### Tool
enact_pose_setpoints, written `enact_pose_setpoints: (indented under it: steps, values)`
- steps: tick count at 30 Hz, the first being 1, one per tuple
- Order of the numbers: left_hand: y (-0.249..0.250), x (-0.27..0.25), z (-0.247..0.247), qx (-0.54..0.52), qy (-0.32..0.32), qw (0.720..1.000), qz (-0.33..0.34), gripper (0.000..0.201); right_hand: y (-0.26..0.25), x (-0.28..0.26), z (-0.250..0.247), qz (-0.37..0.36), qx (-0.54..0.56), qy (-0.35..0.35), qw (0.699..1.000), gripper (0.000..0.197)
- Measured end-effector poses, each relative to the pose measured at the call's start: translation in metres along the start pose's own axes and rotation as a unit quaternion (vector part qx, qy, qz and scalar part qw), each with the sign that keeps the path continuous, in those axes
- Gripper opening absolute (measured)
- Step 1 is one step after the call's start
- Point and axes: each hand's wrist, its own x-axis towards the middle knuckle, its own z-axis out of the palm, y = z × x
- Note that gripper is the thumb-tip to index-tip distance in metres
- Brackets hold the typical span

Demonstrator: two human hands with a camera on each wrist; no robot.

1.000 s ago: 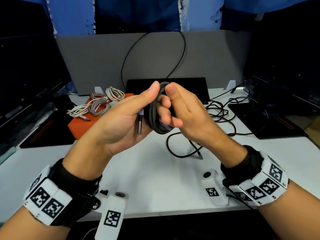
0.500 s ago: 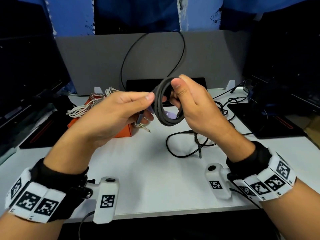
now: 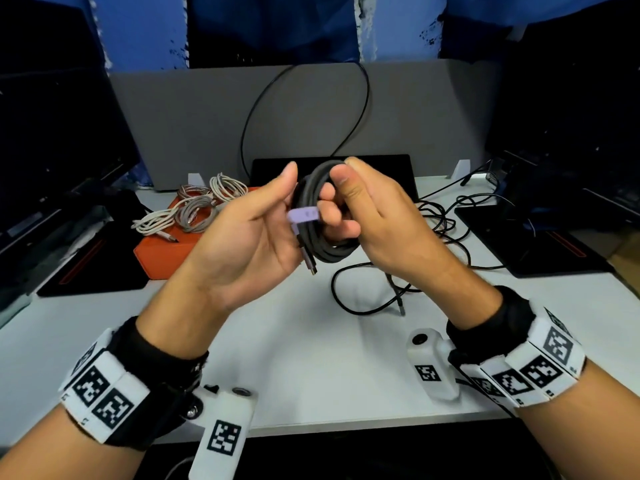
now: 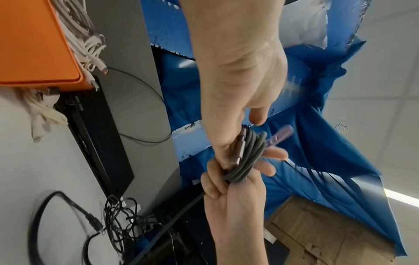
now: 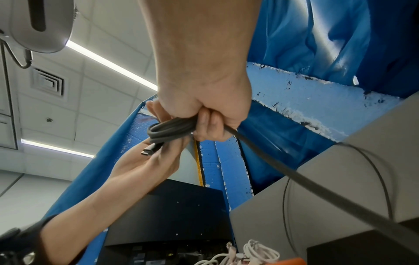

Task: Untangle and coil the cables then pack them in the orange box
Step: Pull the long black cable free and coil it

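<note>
At ten o'clock on the white worktop (image 3: 311, 358) sits the orange box (image 3: 162, 252), with pale braided cables (image 3: 194, 211) heaped on it; a loose black tangle (image 3: 440, 223) lies at two o'clock. Both hands are raised at centre, close together. The right hand (image 3: 374, 223) clamps the matte grey coiled cable (image 3: 325, 244), fingers through its loop. The left hand (image 3: 249, 244), palm up, pinches its lilac strap (image 3: 304, 215). A metal plug (image 3: 309, 263) dangles.
</note>
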Motion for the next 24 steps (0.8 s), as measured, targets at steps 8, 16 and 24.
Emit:
enact_pose_setpoints:
  steps: [8,16,24]
  values:
    - [-0.008,0.000,0.001,-0.090,-0.131,0.987,0.003,0.043,-0.004,-0.001,0.006,0.006,0.158,-0.054,0.986,0.038]
    - [0.015,0.000,-0.010,-0.145,-0.043,0.976,0.156,0.036,0.010,-0.006,0.012,0.081,0.023,-0.154,0.985,0.035]
    - [0.009,0.002,-0.029,0.698,0.104,0.689,0.165,0.023,-0.016,-0.011,0.006,-0.001,-0.164,-0.285,0.944,0.020]
